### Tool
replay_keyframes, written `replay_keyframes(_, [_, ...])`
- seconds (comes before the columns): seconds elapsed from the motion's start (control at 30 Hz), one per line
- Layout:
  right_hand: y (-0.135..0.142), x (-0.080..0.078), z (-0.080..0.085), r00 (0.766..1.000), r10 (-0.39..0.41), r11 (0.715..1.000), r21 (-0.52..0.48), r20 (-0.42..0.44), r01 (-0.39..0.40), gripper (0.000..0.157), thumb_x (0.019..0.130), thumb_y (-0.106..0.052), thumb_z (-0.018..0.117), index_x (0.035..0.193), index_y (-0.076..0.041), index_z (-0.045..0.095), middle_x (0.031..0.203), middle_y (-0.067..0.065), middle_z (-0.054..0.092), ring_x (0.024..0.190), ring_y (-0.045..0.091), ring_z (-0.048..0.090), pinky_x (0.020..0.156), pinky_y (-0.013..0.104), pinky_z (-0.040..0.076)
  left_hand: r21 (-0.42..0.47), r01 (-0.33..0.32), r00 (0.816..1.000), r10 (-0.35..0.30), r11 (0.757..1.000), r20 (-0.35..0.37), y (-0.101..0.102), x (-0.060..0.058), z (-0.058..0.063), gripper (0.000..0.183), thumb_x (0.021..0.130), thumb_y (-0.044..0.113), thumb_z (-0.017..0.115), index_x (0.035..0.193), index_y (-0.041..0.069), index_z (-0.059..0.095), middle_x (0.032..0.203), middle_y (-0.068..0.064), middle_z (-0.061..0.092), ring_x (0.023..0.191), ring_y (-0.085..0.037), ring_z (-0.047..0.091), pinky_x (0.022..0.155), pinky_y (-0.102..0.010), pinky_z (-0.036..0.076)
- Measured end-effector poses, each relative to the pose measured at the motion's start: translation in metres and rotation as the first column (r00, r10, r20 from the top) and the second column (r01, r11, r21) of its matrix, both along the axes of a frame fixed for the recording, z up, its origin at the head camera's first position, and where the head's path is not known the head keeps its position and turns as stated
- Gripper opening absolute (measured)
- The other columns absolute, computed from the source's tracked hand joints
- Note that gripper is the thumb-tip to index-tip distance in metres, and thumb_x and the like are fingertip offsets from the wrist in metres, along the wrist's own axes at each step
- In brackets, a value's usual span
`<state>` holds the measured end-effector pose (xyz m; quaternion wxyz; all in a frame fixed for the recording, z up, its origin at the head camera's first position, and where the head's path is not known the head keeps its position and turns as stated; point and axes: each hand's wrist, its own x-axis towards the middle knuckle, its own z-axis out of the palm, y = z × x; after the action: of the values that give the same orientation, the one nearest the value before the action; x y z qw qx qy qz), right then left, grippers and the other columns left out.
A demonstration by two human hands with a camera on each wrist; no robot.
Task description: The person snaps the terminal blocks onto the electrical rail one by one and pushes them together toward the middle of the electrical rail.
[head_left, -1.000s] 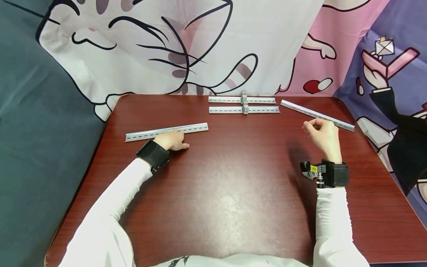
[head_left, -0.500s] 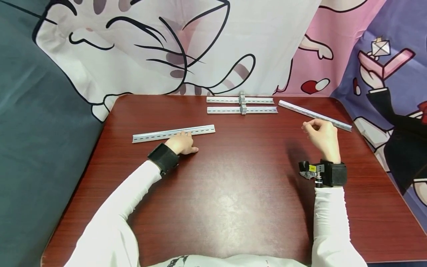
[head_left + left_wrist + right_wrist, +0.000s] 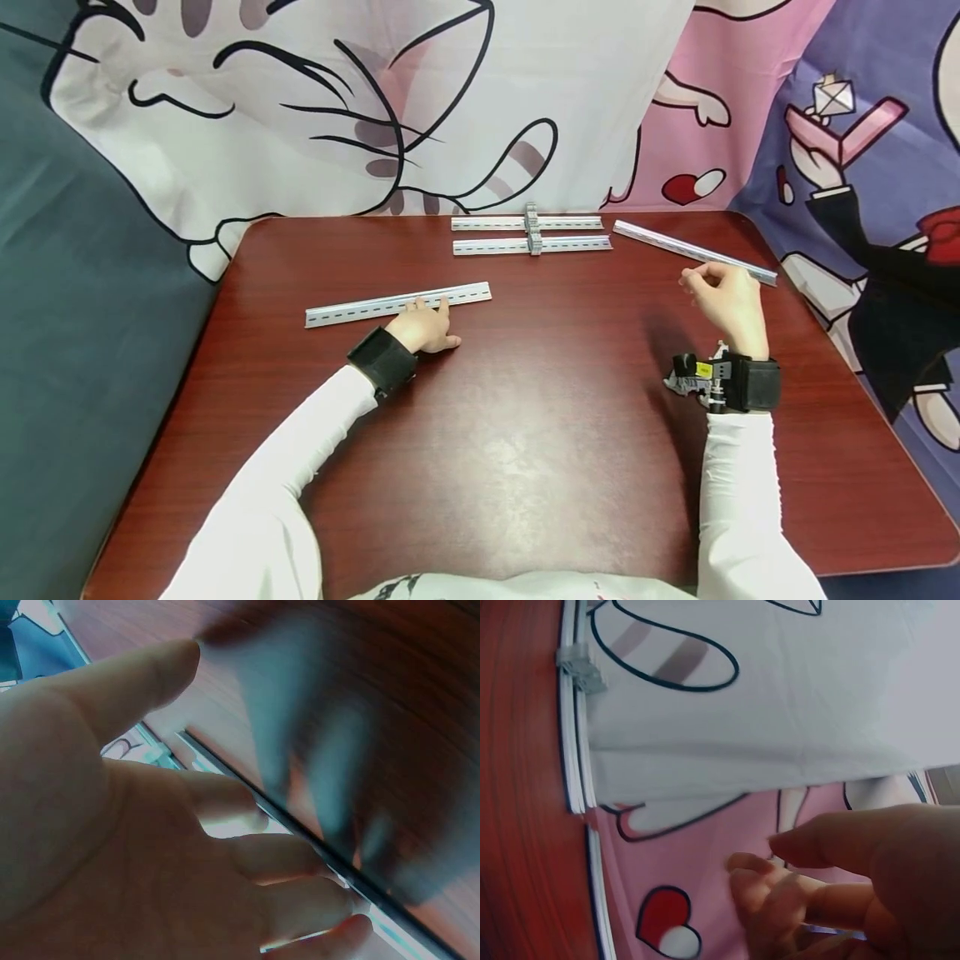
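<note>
A slotted metal DIN rail [image 3: 360,312] lies slightly slanted on the left part of the table. The left hand [image 3: 426,328] rests on its near side, fingers extended over the rail and thumb held apart, as the left wrist view also shows for the rail [image 3: 330,859] and the hand [image 3: 172,847]. Raised above the table on the right is the right hand [image 3: 731,304], its fingers loosely curled and nothing visible in them. Just behind it a second DIN rail [image 3: 675,244] lies at a slant, partly covered by the hand.
Two parallel DIN rails [image 3: 487,247] lie near the back edge, with a grey ridged block [image 3: 533,231] across both. A printed cloth [image 3: 450,108] hangs directly behind the brown table [image 3: 525,400].
The left hand has slid the left DIN rail to the right and slightly nearer the body. The right hand stays almost where it was. The head view has turned a little right.
</note>
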<state>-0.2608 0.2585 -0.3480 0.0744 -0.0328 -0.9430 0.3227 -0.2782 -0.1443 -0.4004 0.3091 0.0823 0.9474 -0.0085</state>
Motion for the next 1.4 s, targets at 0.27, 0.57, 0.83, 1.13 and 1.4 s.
replay_keyframes(0.27, [0.030,0.004,0.004,0.957,0.113,0.983,0.112,0.269,-0.147,0.059,0.097,-0.054,0.045,0.108,-0.001,0.068,0.083,0.011,0.071,0.073,0.012,0.061,0.071,0.031,0.041,-0.020,0.045,0.999,-0.045,0.999,-0.006,0.017,-0.002,-0.002,0.082,0.100,0.049,0.042,0.156,0.007,-0.002,0.150,-0.040,0.023,0.141,-0.051,0.024,0.116,-0.053,0.025])
replay_keyframes(0.57, [0.048,0.002,0.005,0.884,0.237,0.946,0.114,0.403,-0.305,0.053,0.101,-0.041,0.045,0.117,0.007,0.060,0.089,0.014,0.070,0.080,0.018,0.064,0.070,0.028,0.046,-0.039,0.129,0.990,-0.130,0.991,-0.046,0.034,-0.007,0.000,0.080,0.101,0.048,0.042,0.155,0.001,0.007,0.144,-0.020,0.049,0.139,-0.047,0.033,0.112,-0.053,0.032])
replay_keyframes(0.83, [0.059,0.004,0.003,0.846,0.263,0.937,0.085,0.464,-0.338,0.053,0.102,-0.036,0.044,0.119,0.013,0.058,0.102,0.026,0.068,0.089,0.028,0.068,0.077,0.036,0.054,-0.048,0.143,0.988,-0.146,0.988,-0.055,0.047,-0.007,0.002,0.081,0.100,0.048,0.043,0.155,0.000,0.008,0.141,-0.020,0.053,0.137,-0.046,0.037,0.108,-0.053,0.037])
replay_keyframes(1.13, [0.065,0.006,0.003,0.834,0.287,0.940,0.029,0.472,-0.339,0.051,0.102,-0.031,0.045,0.121,0.015,0.055,0.109,0.030,0.065,0.094,0.030,0.068,0.083,0.042,0.054,-0.052,0.153,0.984,-0.157,0.987,-0.087,0.064,-0.010,0.001,0.081,0.099,0.050,0.045,0.154,0.000,0.013,0.141,-0.020,0.051,0.129,-0.045,0.048,0.100,-0.052,0.046])
replay_keyframes(1.4, [0.067,0.010,0.005,0.829,0.294,0.945,-0.014,0.476,-0.327,0.050,0.103,-0.029,0.044,0.119,0.017,0.055,0.104,0.029,0.066,0.090,0.026,0.068,0.082,0.042,0.056,-0.055,0.182,0.977,-0.187,0.982,-0.098,0.082,-0.013,0.000,0.080,0.099,0.048,0.047,0.153,-0.003,0.016,0.144,-0.020,0.048,0.128,-0.041,0.050,0.100,-0.052,0.047])
